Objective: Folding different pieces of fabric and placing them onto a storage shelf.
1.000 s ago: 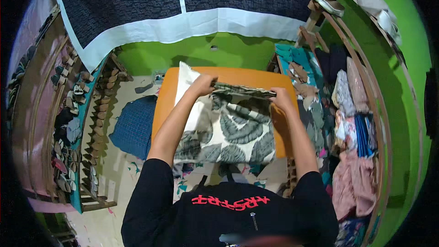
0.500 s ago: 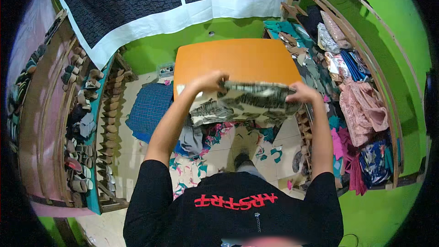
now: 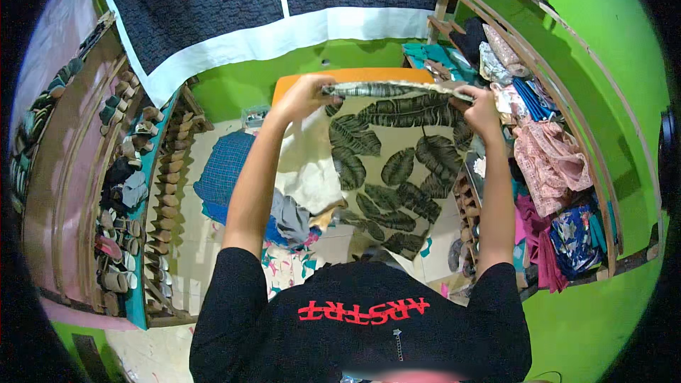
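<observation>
Head view, looking down at a person in a black shirt (image 3: pixel 362 319) standing at an orange table (image 3: pixel 355 75). The left hand (image 3: pixel 301 96) and the right hand (image 3: pixel 481 108) are raised and held well apart, each clamped on one top corner of a leaf-print cloth (image 3: pixel 394 163). The left hand grips the corner at about 11 o'clock from the picture's centre; the right hand grips the opposite corner at about 1 o'clock. The cloth is cream with large dark leaves. Its top edge is stretched between the hands and folded over, and the rest hangs down toward the person, ending at about 6 o'clock just above the shirt. The cloth is lifted clear in front of the table, whose orange edge shows behind the top hem at 12 o'clock.

Under the left forearm, at 9 o'clock from the cloth, a pale garment (image 3: pixel 305 170) and a grey one (image 3: pixel 291 216) lie in a heap, with a blue checked cloth (image 3: pixel 223 170) beyond it on the floor. Wooden racks of shoes (image 3: pixel 128 170) fill the 9 o'clock side. Shelves of folded clothes (image 3: pixel 546 163) stand at 3 o'clock against a green wall (image 3: pixel 610 64). A dark curtain with a white border (image 3: pixel 234 7) hangs at 12 o'clock.
</observation>
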{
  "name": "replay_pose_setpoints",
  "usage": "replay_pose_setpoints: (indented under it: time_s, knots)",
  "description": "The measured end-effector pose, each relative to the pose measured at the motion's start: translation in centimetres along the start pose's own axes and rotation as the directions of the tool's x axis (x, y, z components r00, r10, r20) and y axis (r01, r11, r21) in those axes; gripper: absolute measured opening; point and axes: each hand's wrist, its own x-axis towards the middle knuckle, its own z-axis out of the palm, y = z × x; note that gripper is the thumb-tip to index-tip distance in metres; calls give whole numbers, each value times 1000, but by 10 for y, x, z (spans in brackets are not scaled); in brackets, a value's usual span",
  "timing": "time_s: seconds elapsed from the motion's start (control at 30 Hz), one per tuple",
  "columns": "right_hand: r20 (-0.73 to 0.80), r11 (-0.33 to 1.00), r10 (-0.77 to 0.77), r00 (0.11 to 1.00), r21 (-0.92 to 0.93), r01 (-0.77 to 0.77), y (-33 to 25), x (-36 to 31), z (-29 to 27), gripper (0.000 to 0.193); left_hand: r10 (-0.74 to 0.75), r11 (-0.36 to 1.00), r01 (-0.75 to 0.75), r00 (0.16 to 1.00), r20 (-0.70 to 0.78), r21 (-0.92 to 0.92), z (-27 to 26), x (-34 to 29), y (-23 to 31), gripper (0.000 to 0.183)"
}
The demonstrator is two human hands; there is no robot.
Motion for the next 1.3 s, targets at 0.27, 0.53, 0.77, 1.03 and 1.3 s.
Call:
replay_pose_setpoints:
  time_s: [0.27,0.53,0.77,1.03,1.3]
  knots:
    - [2,984,129,992,124,-128,-7,33,-3,21,-140,962,105,982,-128,-251,-12,13,-4,25]
    - [-249,982,54,967,-163,-96,55,161,15,28,25,943,113,916,-402,314,-38,147,-11,23]
    - [-371,924,99,923,-309,-223,142,307,119,37,287,876,43,754,-591,481,-7,314,-131,26]
    - [152,902,374,915,-288,-321,230,193,317,64,-470,730,575,815,-338,370,209,206,-230,57]
    - [450,873,442,776,-416,-255,245,63,362,71,-799,484,769,583,-149,417,273,97,-241,64]
